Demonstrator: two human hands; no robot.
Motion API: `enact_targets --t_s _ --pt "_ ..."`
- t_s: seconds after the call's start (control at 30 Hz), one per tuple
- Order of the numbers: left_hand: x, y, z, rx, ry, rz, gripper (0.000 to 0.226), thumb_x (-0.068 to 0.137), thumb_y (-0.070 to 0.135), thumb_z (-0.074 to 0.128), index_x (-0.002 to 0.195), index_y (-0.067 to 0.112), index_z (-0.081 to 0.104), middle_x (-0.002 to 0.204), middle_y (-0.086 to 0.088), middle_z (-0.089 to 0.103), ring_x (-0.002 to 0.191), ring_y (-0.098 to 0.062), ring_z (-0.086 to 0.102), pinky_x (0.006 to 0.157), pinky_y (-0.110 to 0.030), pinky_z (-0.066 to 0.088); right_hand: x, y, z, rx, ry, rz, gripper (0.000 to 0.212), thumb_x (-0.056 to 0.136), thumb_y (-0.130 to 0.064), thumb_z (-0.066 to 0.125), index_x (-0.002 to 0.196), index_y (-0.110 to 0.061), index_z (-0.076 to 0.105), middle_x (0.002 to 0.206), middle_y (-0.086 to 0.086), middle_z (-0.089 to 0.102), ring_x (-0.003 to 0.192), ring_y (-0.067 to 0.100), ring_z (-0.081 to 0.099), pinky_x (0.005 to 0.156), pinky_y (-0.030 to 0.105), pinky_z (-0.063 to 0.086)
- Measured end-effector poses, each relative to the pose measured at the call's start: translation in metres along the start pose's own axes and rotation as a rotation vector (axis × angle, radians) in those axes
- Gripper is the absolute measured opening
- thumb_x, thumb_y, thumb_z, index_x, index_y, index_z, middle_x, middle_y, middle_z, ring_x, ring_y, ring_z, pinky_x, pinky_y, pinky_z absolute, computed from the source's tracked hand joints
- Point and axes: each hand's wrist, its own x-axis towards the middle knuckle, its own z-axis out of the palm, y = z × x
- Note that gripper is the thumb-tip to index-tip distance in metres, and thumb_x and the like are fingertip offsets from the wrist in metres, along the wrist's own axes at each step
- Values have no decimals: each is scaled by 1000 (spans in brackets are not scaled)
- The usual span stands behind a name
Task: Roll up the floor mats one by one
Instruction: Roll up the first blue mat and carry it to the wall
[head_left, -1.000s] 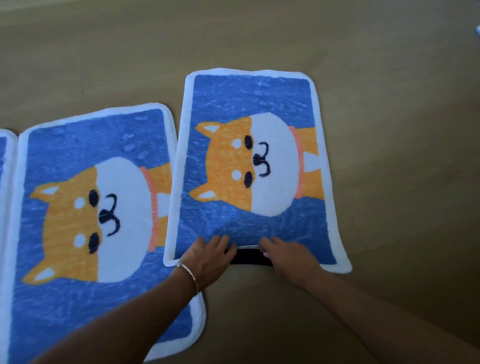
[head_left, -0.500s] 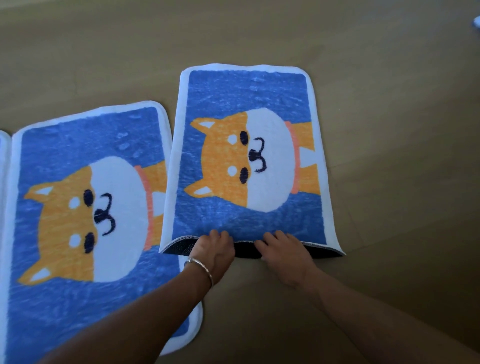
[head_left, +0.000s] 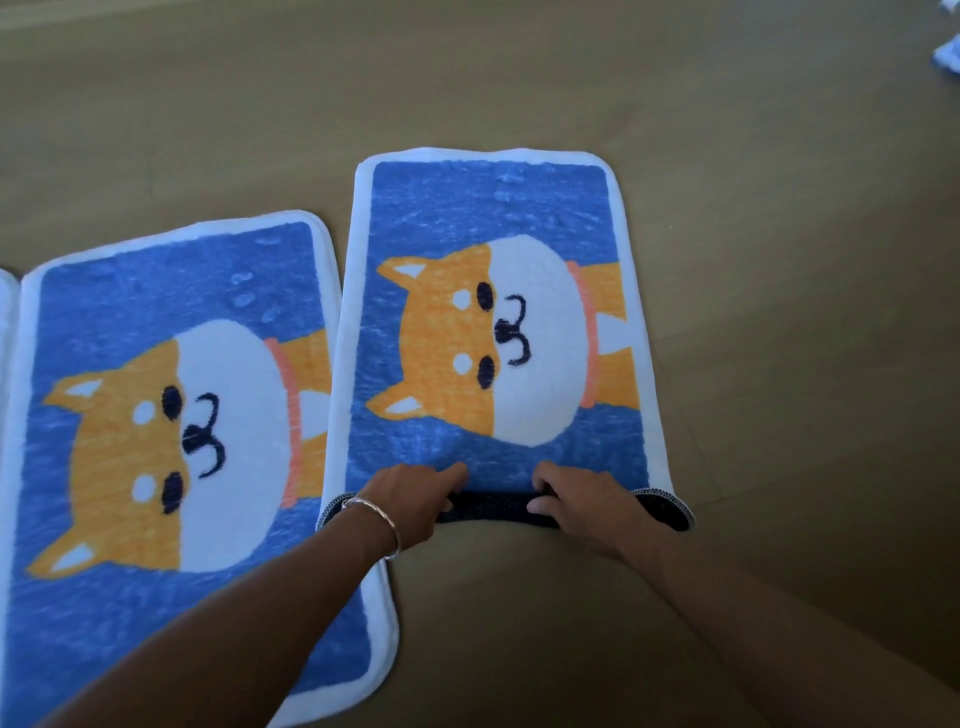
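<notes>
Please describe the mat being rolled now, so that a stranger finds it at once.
On the brown wooden floor blue rectangular fleecy mats lie side by side, each showing an orange and white dog. Take the rightmost mat. Unlike the flat neighbouring mat, its near edge is rolled over, dark underside showing, gripped by the left hand and right hand.

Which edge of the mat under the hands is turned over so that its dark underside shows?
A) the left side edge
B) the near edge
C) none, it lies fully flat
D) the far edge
B: the near edge of the mat is folded over. Its dark underside shows between the left hand and the right hand, which both grip the fold.
</notes>
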Motion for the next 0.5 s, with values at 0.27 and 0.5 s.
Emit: enact_targets --t_s 0.27,0.5 --pt "-6 6 -4 330 224 152 27 58 10 70 84 18 67 72 -7 57 56 -22 55 38 -24 27 -8 2 15 -509 209 -188 41 78 -14 72 117 -14 63 99 9 63 77 27 63 62 39 52" --pt "-18 15 20 582 290 106 39 74 14 38 93 7 71 78 -12 59 66 -28 53 55 -38 43 -18 16 17 -627 197 -112 72 58 -19 85 126 -16 62 110 18 63 92 36 62 70 48 53"
